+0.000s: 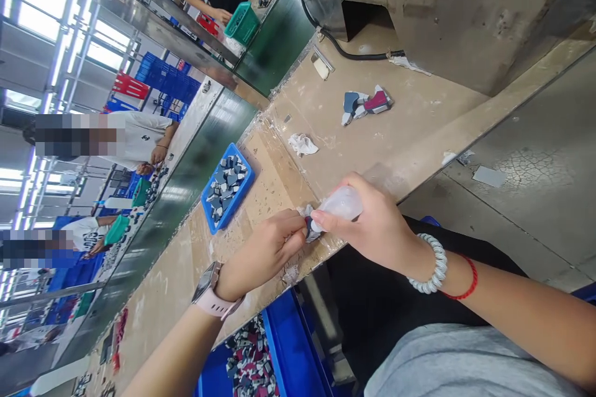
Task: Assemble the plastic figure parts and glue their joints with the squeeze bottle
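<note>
My right hand (377,223) is wrapped round a translucent white squeeze bottle (343,203), its narrow end pointing at my left hand. Pinched in the fingers of my left hand (272,248) is a small dark blue and white piece (313,231), partly covered by the fingers and the bottle. Both hands meet above the workbench edge. Beyond my left hand lies a blue tray (251,181) holding many dark blue-grey and white pieces (226,185).
Joined blue, white and maroon pieces (367,104) lie on the bench (344,155), near a crumpled white tissue (302,144). A metal housing (447,18) stands at upper right. Below the bench is a blue bin (291,341) of mixed pieces. Co-workers sit across the green conveyor (186,155).
</note>
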Available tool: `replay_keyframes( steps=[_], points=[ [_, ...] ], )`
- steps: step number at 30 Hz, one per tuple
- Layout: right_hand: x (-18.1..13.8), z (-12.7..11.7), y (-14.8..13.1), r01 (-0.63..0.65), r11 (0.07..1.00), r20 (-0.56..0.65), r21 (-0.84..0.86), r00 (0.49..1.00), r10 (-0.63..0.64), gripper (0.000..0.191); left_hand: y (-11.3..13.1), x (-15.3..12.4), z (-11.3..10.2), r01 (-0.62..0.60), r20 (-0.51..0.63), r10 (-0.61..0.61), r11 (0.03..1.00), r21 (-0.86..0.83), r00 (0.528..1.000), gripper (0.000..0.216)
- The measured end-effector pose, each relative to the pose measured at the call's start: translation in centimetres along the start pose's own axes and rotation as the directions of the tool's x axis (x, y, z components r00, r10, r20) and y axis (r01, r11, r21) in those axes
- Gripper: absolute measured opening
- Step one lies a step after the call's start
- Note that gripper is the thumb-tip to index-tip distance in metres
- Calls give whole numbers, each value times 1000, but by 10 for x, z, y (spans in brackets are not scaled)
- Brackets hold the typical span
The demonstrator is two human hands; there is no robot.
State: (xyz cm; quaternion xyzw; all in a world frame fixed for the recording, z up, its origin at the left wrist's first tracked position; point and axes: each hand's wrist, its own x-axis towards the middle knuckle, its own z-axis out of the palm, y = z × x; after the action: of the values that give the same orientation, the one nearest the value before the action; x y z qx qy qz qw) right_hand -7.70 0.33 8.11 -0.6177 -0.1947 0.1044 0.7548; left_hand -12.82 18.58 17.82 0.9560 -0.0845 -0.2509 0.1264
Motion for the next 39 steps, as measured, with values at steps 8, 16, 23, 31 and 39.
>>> replay_keyframes(
  steps=[8,16,23,31,39],
  points=[
    [0,-1,-1,21,1000,10,11,1000,-21,32,-1,-2,0,7,6,-7,1000,-18,1000,30],
    [-1,-1,1,36,999,9,-18,999,-36,32,-1,-2,0,17,22,-16,999,-36,1000,31],
    [-5,1,-1,34,999,-75,19,997,-33,32,-1,-4,1,31,12,-31,999,-28,999,31],
    [-7,-26,-7,-86,893,-210,442,958,196,38,7,-16,22,90,-175,-78,994,60,981,32],
    [9,-49,-12,-181,931,-111,316,968,226,47,11,-30,79,210,-660,-79,970,122,747,42]
  ],
)
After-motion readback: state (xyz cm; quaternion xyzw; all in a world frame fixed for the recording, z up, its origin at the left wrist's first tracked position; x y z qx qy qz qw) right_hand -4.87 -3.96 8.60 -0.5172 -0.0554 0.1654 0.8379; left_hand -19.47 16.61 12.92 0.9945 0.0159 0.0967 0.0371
